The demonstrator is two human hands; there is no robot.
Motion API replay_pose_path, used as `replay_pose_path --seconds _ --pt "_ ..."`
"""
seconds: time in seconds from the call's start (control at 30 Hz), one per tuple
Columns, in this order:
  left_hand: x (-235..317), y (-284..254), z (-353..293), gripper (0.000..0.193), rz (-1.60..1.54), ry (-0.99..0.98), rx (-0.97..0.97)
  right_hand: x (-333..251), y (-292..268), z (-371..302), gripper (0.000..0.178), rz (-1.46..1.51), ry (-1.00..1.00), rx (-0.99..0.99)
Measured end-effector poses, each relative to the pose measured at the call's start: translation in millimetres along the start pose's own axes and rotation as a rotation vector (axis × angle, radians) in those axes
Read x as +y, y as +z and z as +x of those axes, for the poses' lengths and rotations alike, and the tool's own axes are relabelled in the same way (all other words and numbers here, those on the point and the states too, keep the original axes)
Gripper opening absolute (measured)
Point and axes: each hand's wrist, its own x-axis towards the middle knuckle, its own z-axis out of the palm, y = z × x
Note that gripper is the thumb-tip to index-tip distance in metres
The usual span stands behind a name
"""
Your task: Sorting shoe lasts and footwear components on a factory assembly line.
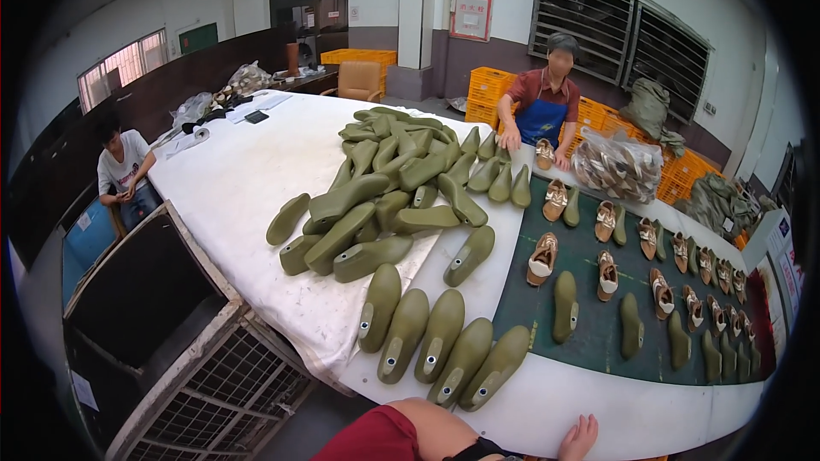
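What appears to be my right hand [581,438] rests at the near edge of the white table [598,393], fingers stretched out, nothing seen in it. A bare arm under a red sleeve [367,437], seemingly my left, bends in at the bottom; its hand is out of the picture. Just ahead stand several olive-green shoe lasts [440,337] side by side, a round hole near each one's near end. Behind them lies a big heap of similar lasts [384,179]. On the green belt [589,358] to the right are rows of brown-and-gold shoe uppers [541,260] and single lasts [565,303].
Across the table a person in a blue apron [542,124] has one hand by the lasts, the other by an upper. A plastic bag of uppers [615,166] lies beside orange crates [491,85]. A wheeled mesh cage [222,384] stands left; another person [125,172] sits beyond.
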Motion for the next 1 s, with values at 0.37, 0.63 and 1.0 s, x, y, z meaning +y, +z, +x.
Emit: replay_pose_path --seconds 0.37,0.63,1.0 --pt "-5 -7 -7 0.043 0.014 -0.049 -0.051 2 5 -1 0.027 -0.001 -0.002 0.012" --pt "0 -3 -9 0.047 -0.015 -0.050 -0.044 -1 4 -2 0.027 0.020 0.009 -0.011" --pt "-3 -4 -5 0.047 0.123 0.098 -0.117 28 26 -15 0.031 0.061 0.097 0.040"
